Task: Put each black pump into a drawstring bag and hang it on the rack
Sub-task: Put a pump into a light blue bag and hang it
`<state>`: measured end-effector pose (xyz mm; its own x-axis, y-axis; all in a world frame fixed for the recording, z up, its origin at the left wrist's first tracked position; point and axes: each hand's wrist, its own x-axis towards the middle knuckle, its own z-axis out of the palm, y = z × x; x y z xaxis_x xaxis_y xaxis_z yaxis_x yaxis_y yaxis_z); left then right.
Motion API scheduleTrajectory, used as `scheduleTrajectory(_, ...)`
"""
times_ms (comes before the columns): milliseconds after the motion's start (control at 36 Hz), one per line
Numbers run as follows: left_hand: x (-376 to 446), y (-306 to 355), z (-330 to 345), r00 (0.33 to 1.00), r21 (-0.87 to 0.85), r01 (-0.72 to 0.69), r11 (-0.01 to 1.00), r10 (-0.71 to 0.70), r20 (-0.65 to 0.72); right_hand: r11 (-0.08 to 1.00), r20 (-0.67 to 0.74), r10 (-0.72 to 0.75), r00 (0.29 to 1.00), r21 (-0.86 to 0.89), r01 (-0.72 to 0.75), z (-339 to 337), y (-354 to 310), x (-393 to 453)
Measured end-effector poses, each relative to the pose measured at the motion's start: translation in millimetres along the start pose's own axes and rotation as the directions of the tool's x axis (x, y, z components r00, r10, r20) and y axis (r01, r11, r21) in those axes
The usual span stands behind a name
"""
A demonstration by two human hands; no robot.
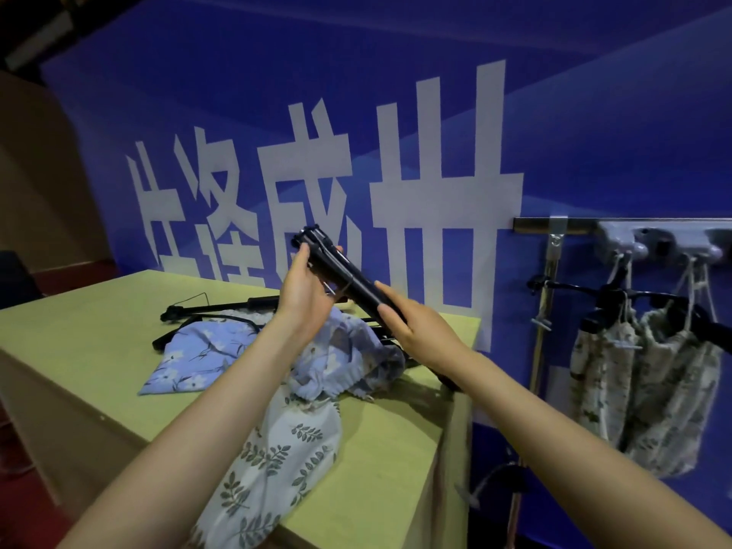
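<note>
I hold a black pump (348, 271) slanted in the air above the table. My left hand (305, 295) grips its upper end near the folded handle. My right hand (416, 322) grips the barrel's lower part. Below them lie drawstring bags: a blue floral bag (198, 358), a crumpled blue one (348, 362), and a white leaf-print bag (277, 449) hanging over the table's front edge. Another black pump (222, 309) lies on the table behind the bags. At the right, the rack (649, 235) carries two filled cream floral bags (641, 382) on its hooks.
The yellow-green table (79, 350) stands against a blue wall with large white characters. The rack's vertical metal post (546, 311) stands just right of the table's corner. A black hanger-like bar (618, 291) crosses in front of the hung bags.
</note>
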<state>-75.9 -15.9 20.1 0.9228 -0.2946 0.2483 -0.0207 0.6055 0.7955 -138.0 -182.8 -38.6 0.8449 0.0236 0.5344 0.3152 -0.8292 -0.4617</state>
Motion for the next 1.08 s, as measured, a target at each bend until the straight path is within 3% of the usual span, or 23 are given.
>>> scheduleTrajectory(250,2,-6,-4,0.993,-0.070,-0.103,0.992,0.099,-0.063,1.000,0.021,0.008,1.000,0.017,-0.008,0,-21,2)
scheduleTrajectory(500,-5,-9,14,0.988,-0.077,-0.156,0.985,0.157,0.009,0.986,-0.140,0.093,0.986,0.152,-0.072,7,-29,9)
scheduleTrajectory(667,-2,-10,10,0.992,-0.014,-0.116,0.993,0.117,0.052,0.979,-0.141,0.136,0.981,0.174,-0.111,2,-23,12)
scheduleTrajectory(722,-3,-14,4,0.992,0.060,-0.097,0.993,0.092,0.082,0.975,-0.138,0.152,0.979,0.186,-0.125,0,-17,9)
scheduleTrajectory(806,-6,-19,-5,0.987,0.360,-0.133,0.923,0.090,0.136,0.961,-0.129,0.196,0.972,0.221,-0.164,-2,-5,4)
scheduleTrajectory(861,-9,-22,-14,0.986,0.592,-0.163,0.789,0.104,0.133,0.942,-0.108,0.240,0.965,0.268,-0.204,-4,4,0)
scheduleTrajectory(944,-16,-31,-34,0.952,0.885,-0.298,0.358,0.181,0.247,0.925,-0.112,0.277,0.954,0.300,-0.234,-8,15,-6)
scheduleTrajectory(1000,-23,-41,-46,0.927,0.935,-0.355,0.017,0.133,0.349,0.925,-0.107,0.281,0.954,0.294,-0.239,-11,21,-11)
scheduleTrajectory(1083,-28,-53,-62,0.904,0.795,-0.391,-0.464,-0.031,0.426,0.923,-0.067,0.286,0.956,0.288,-0.256,-13,28,-18)
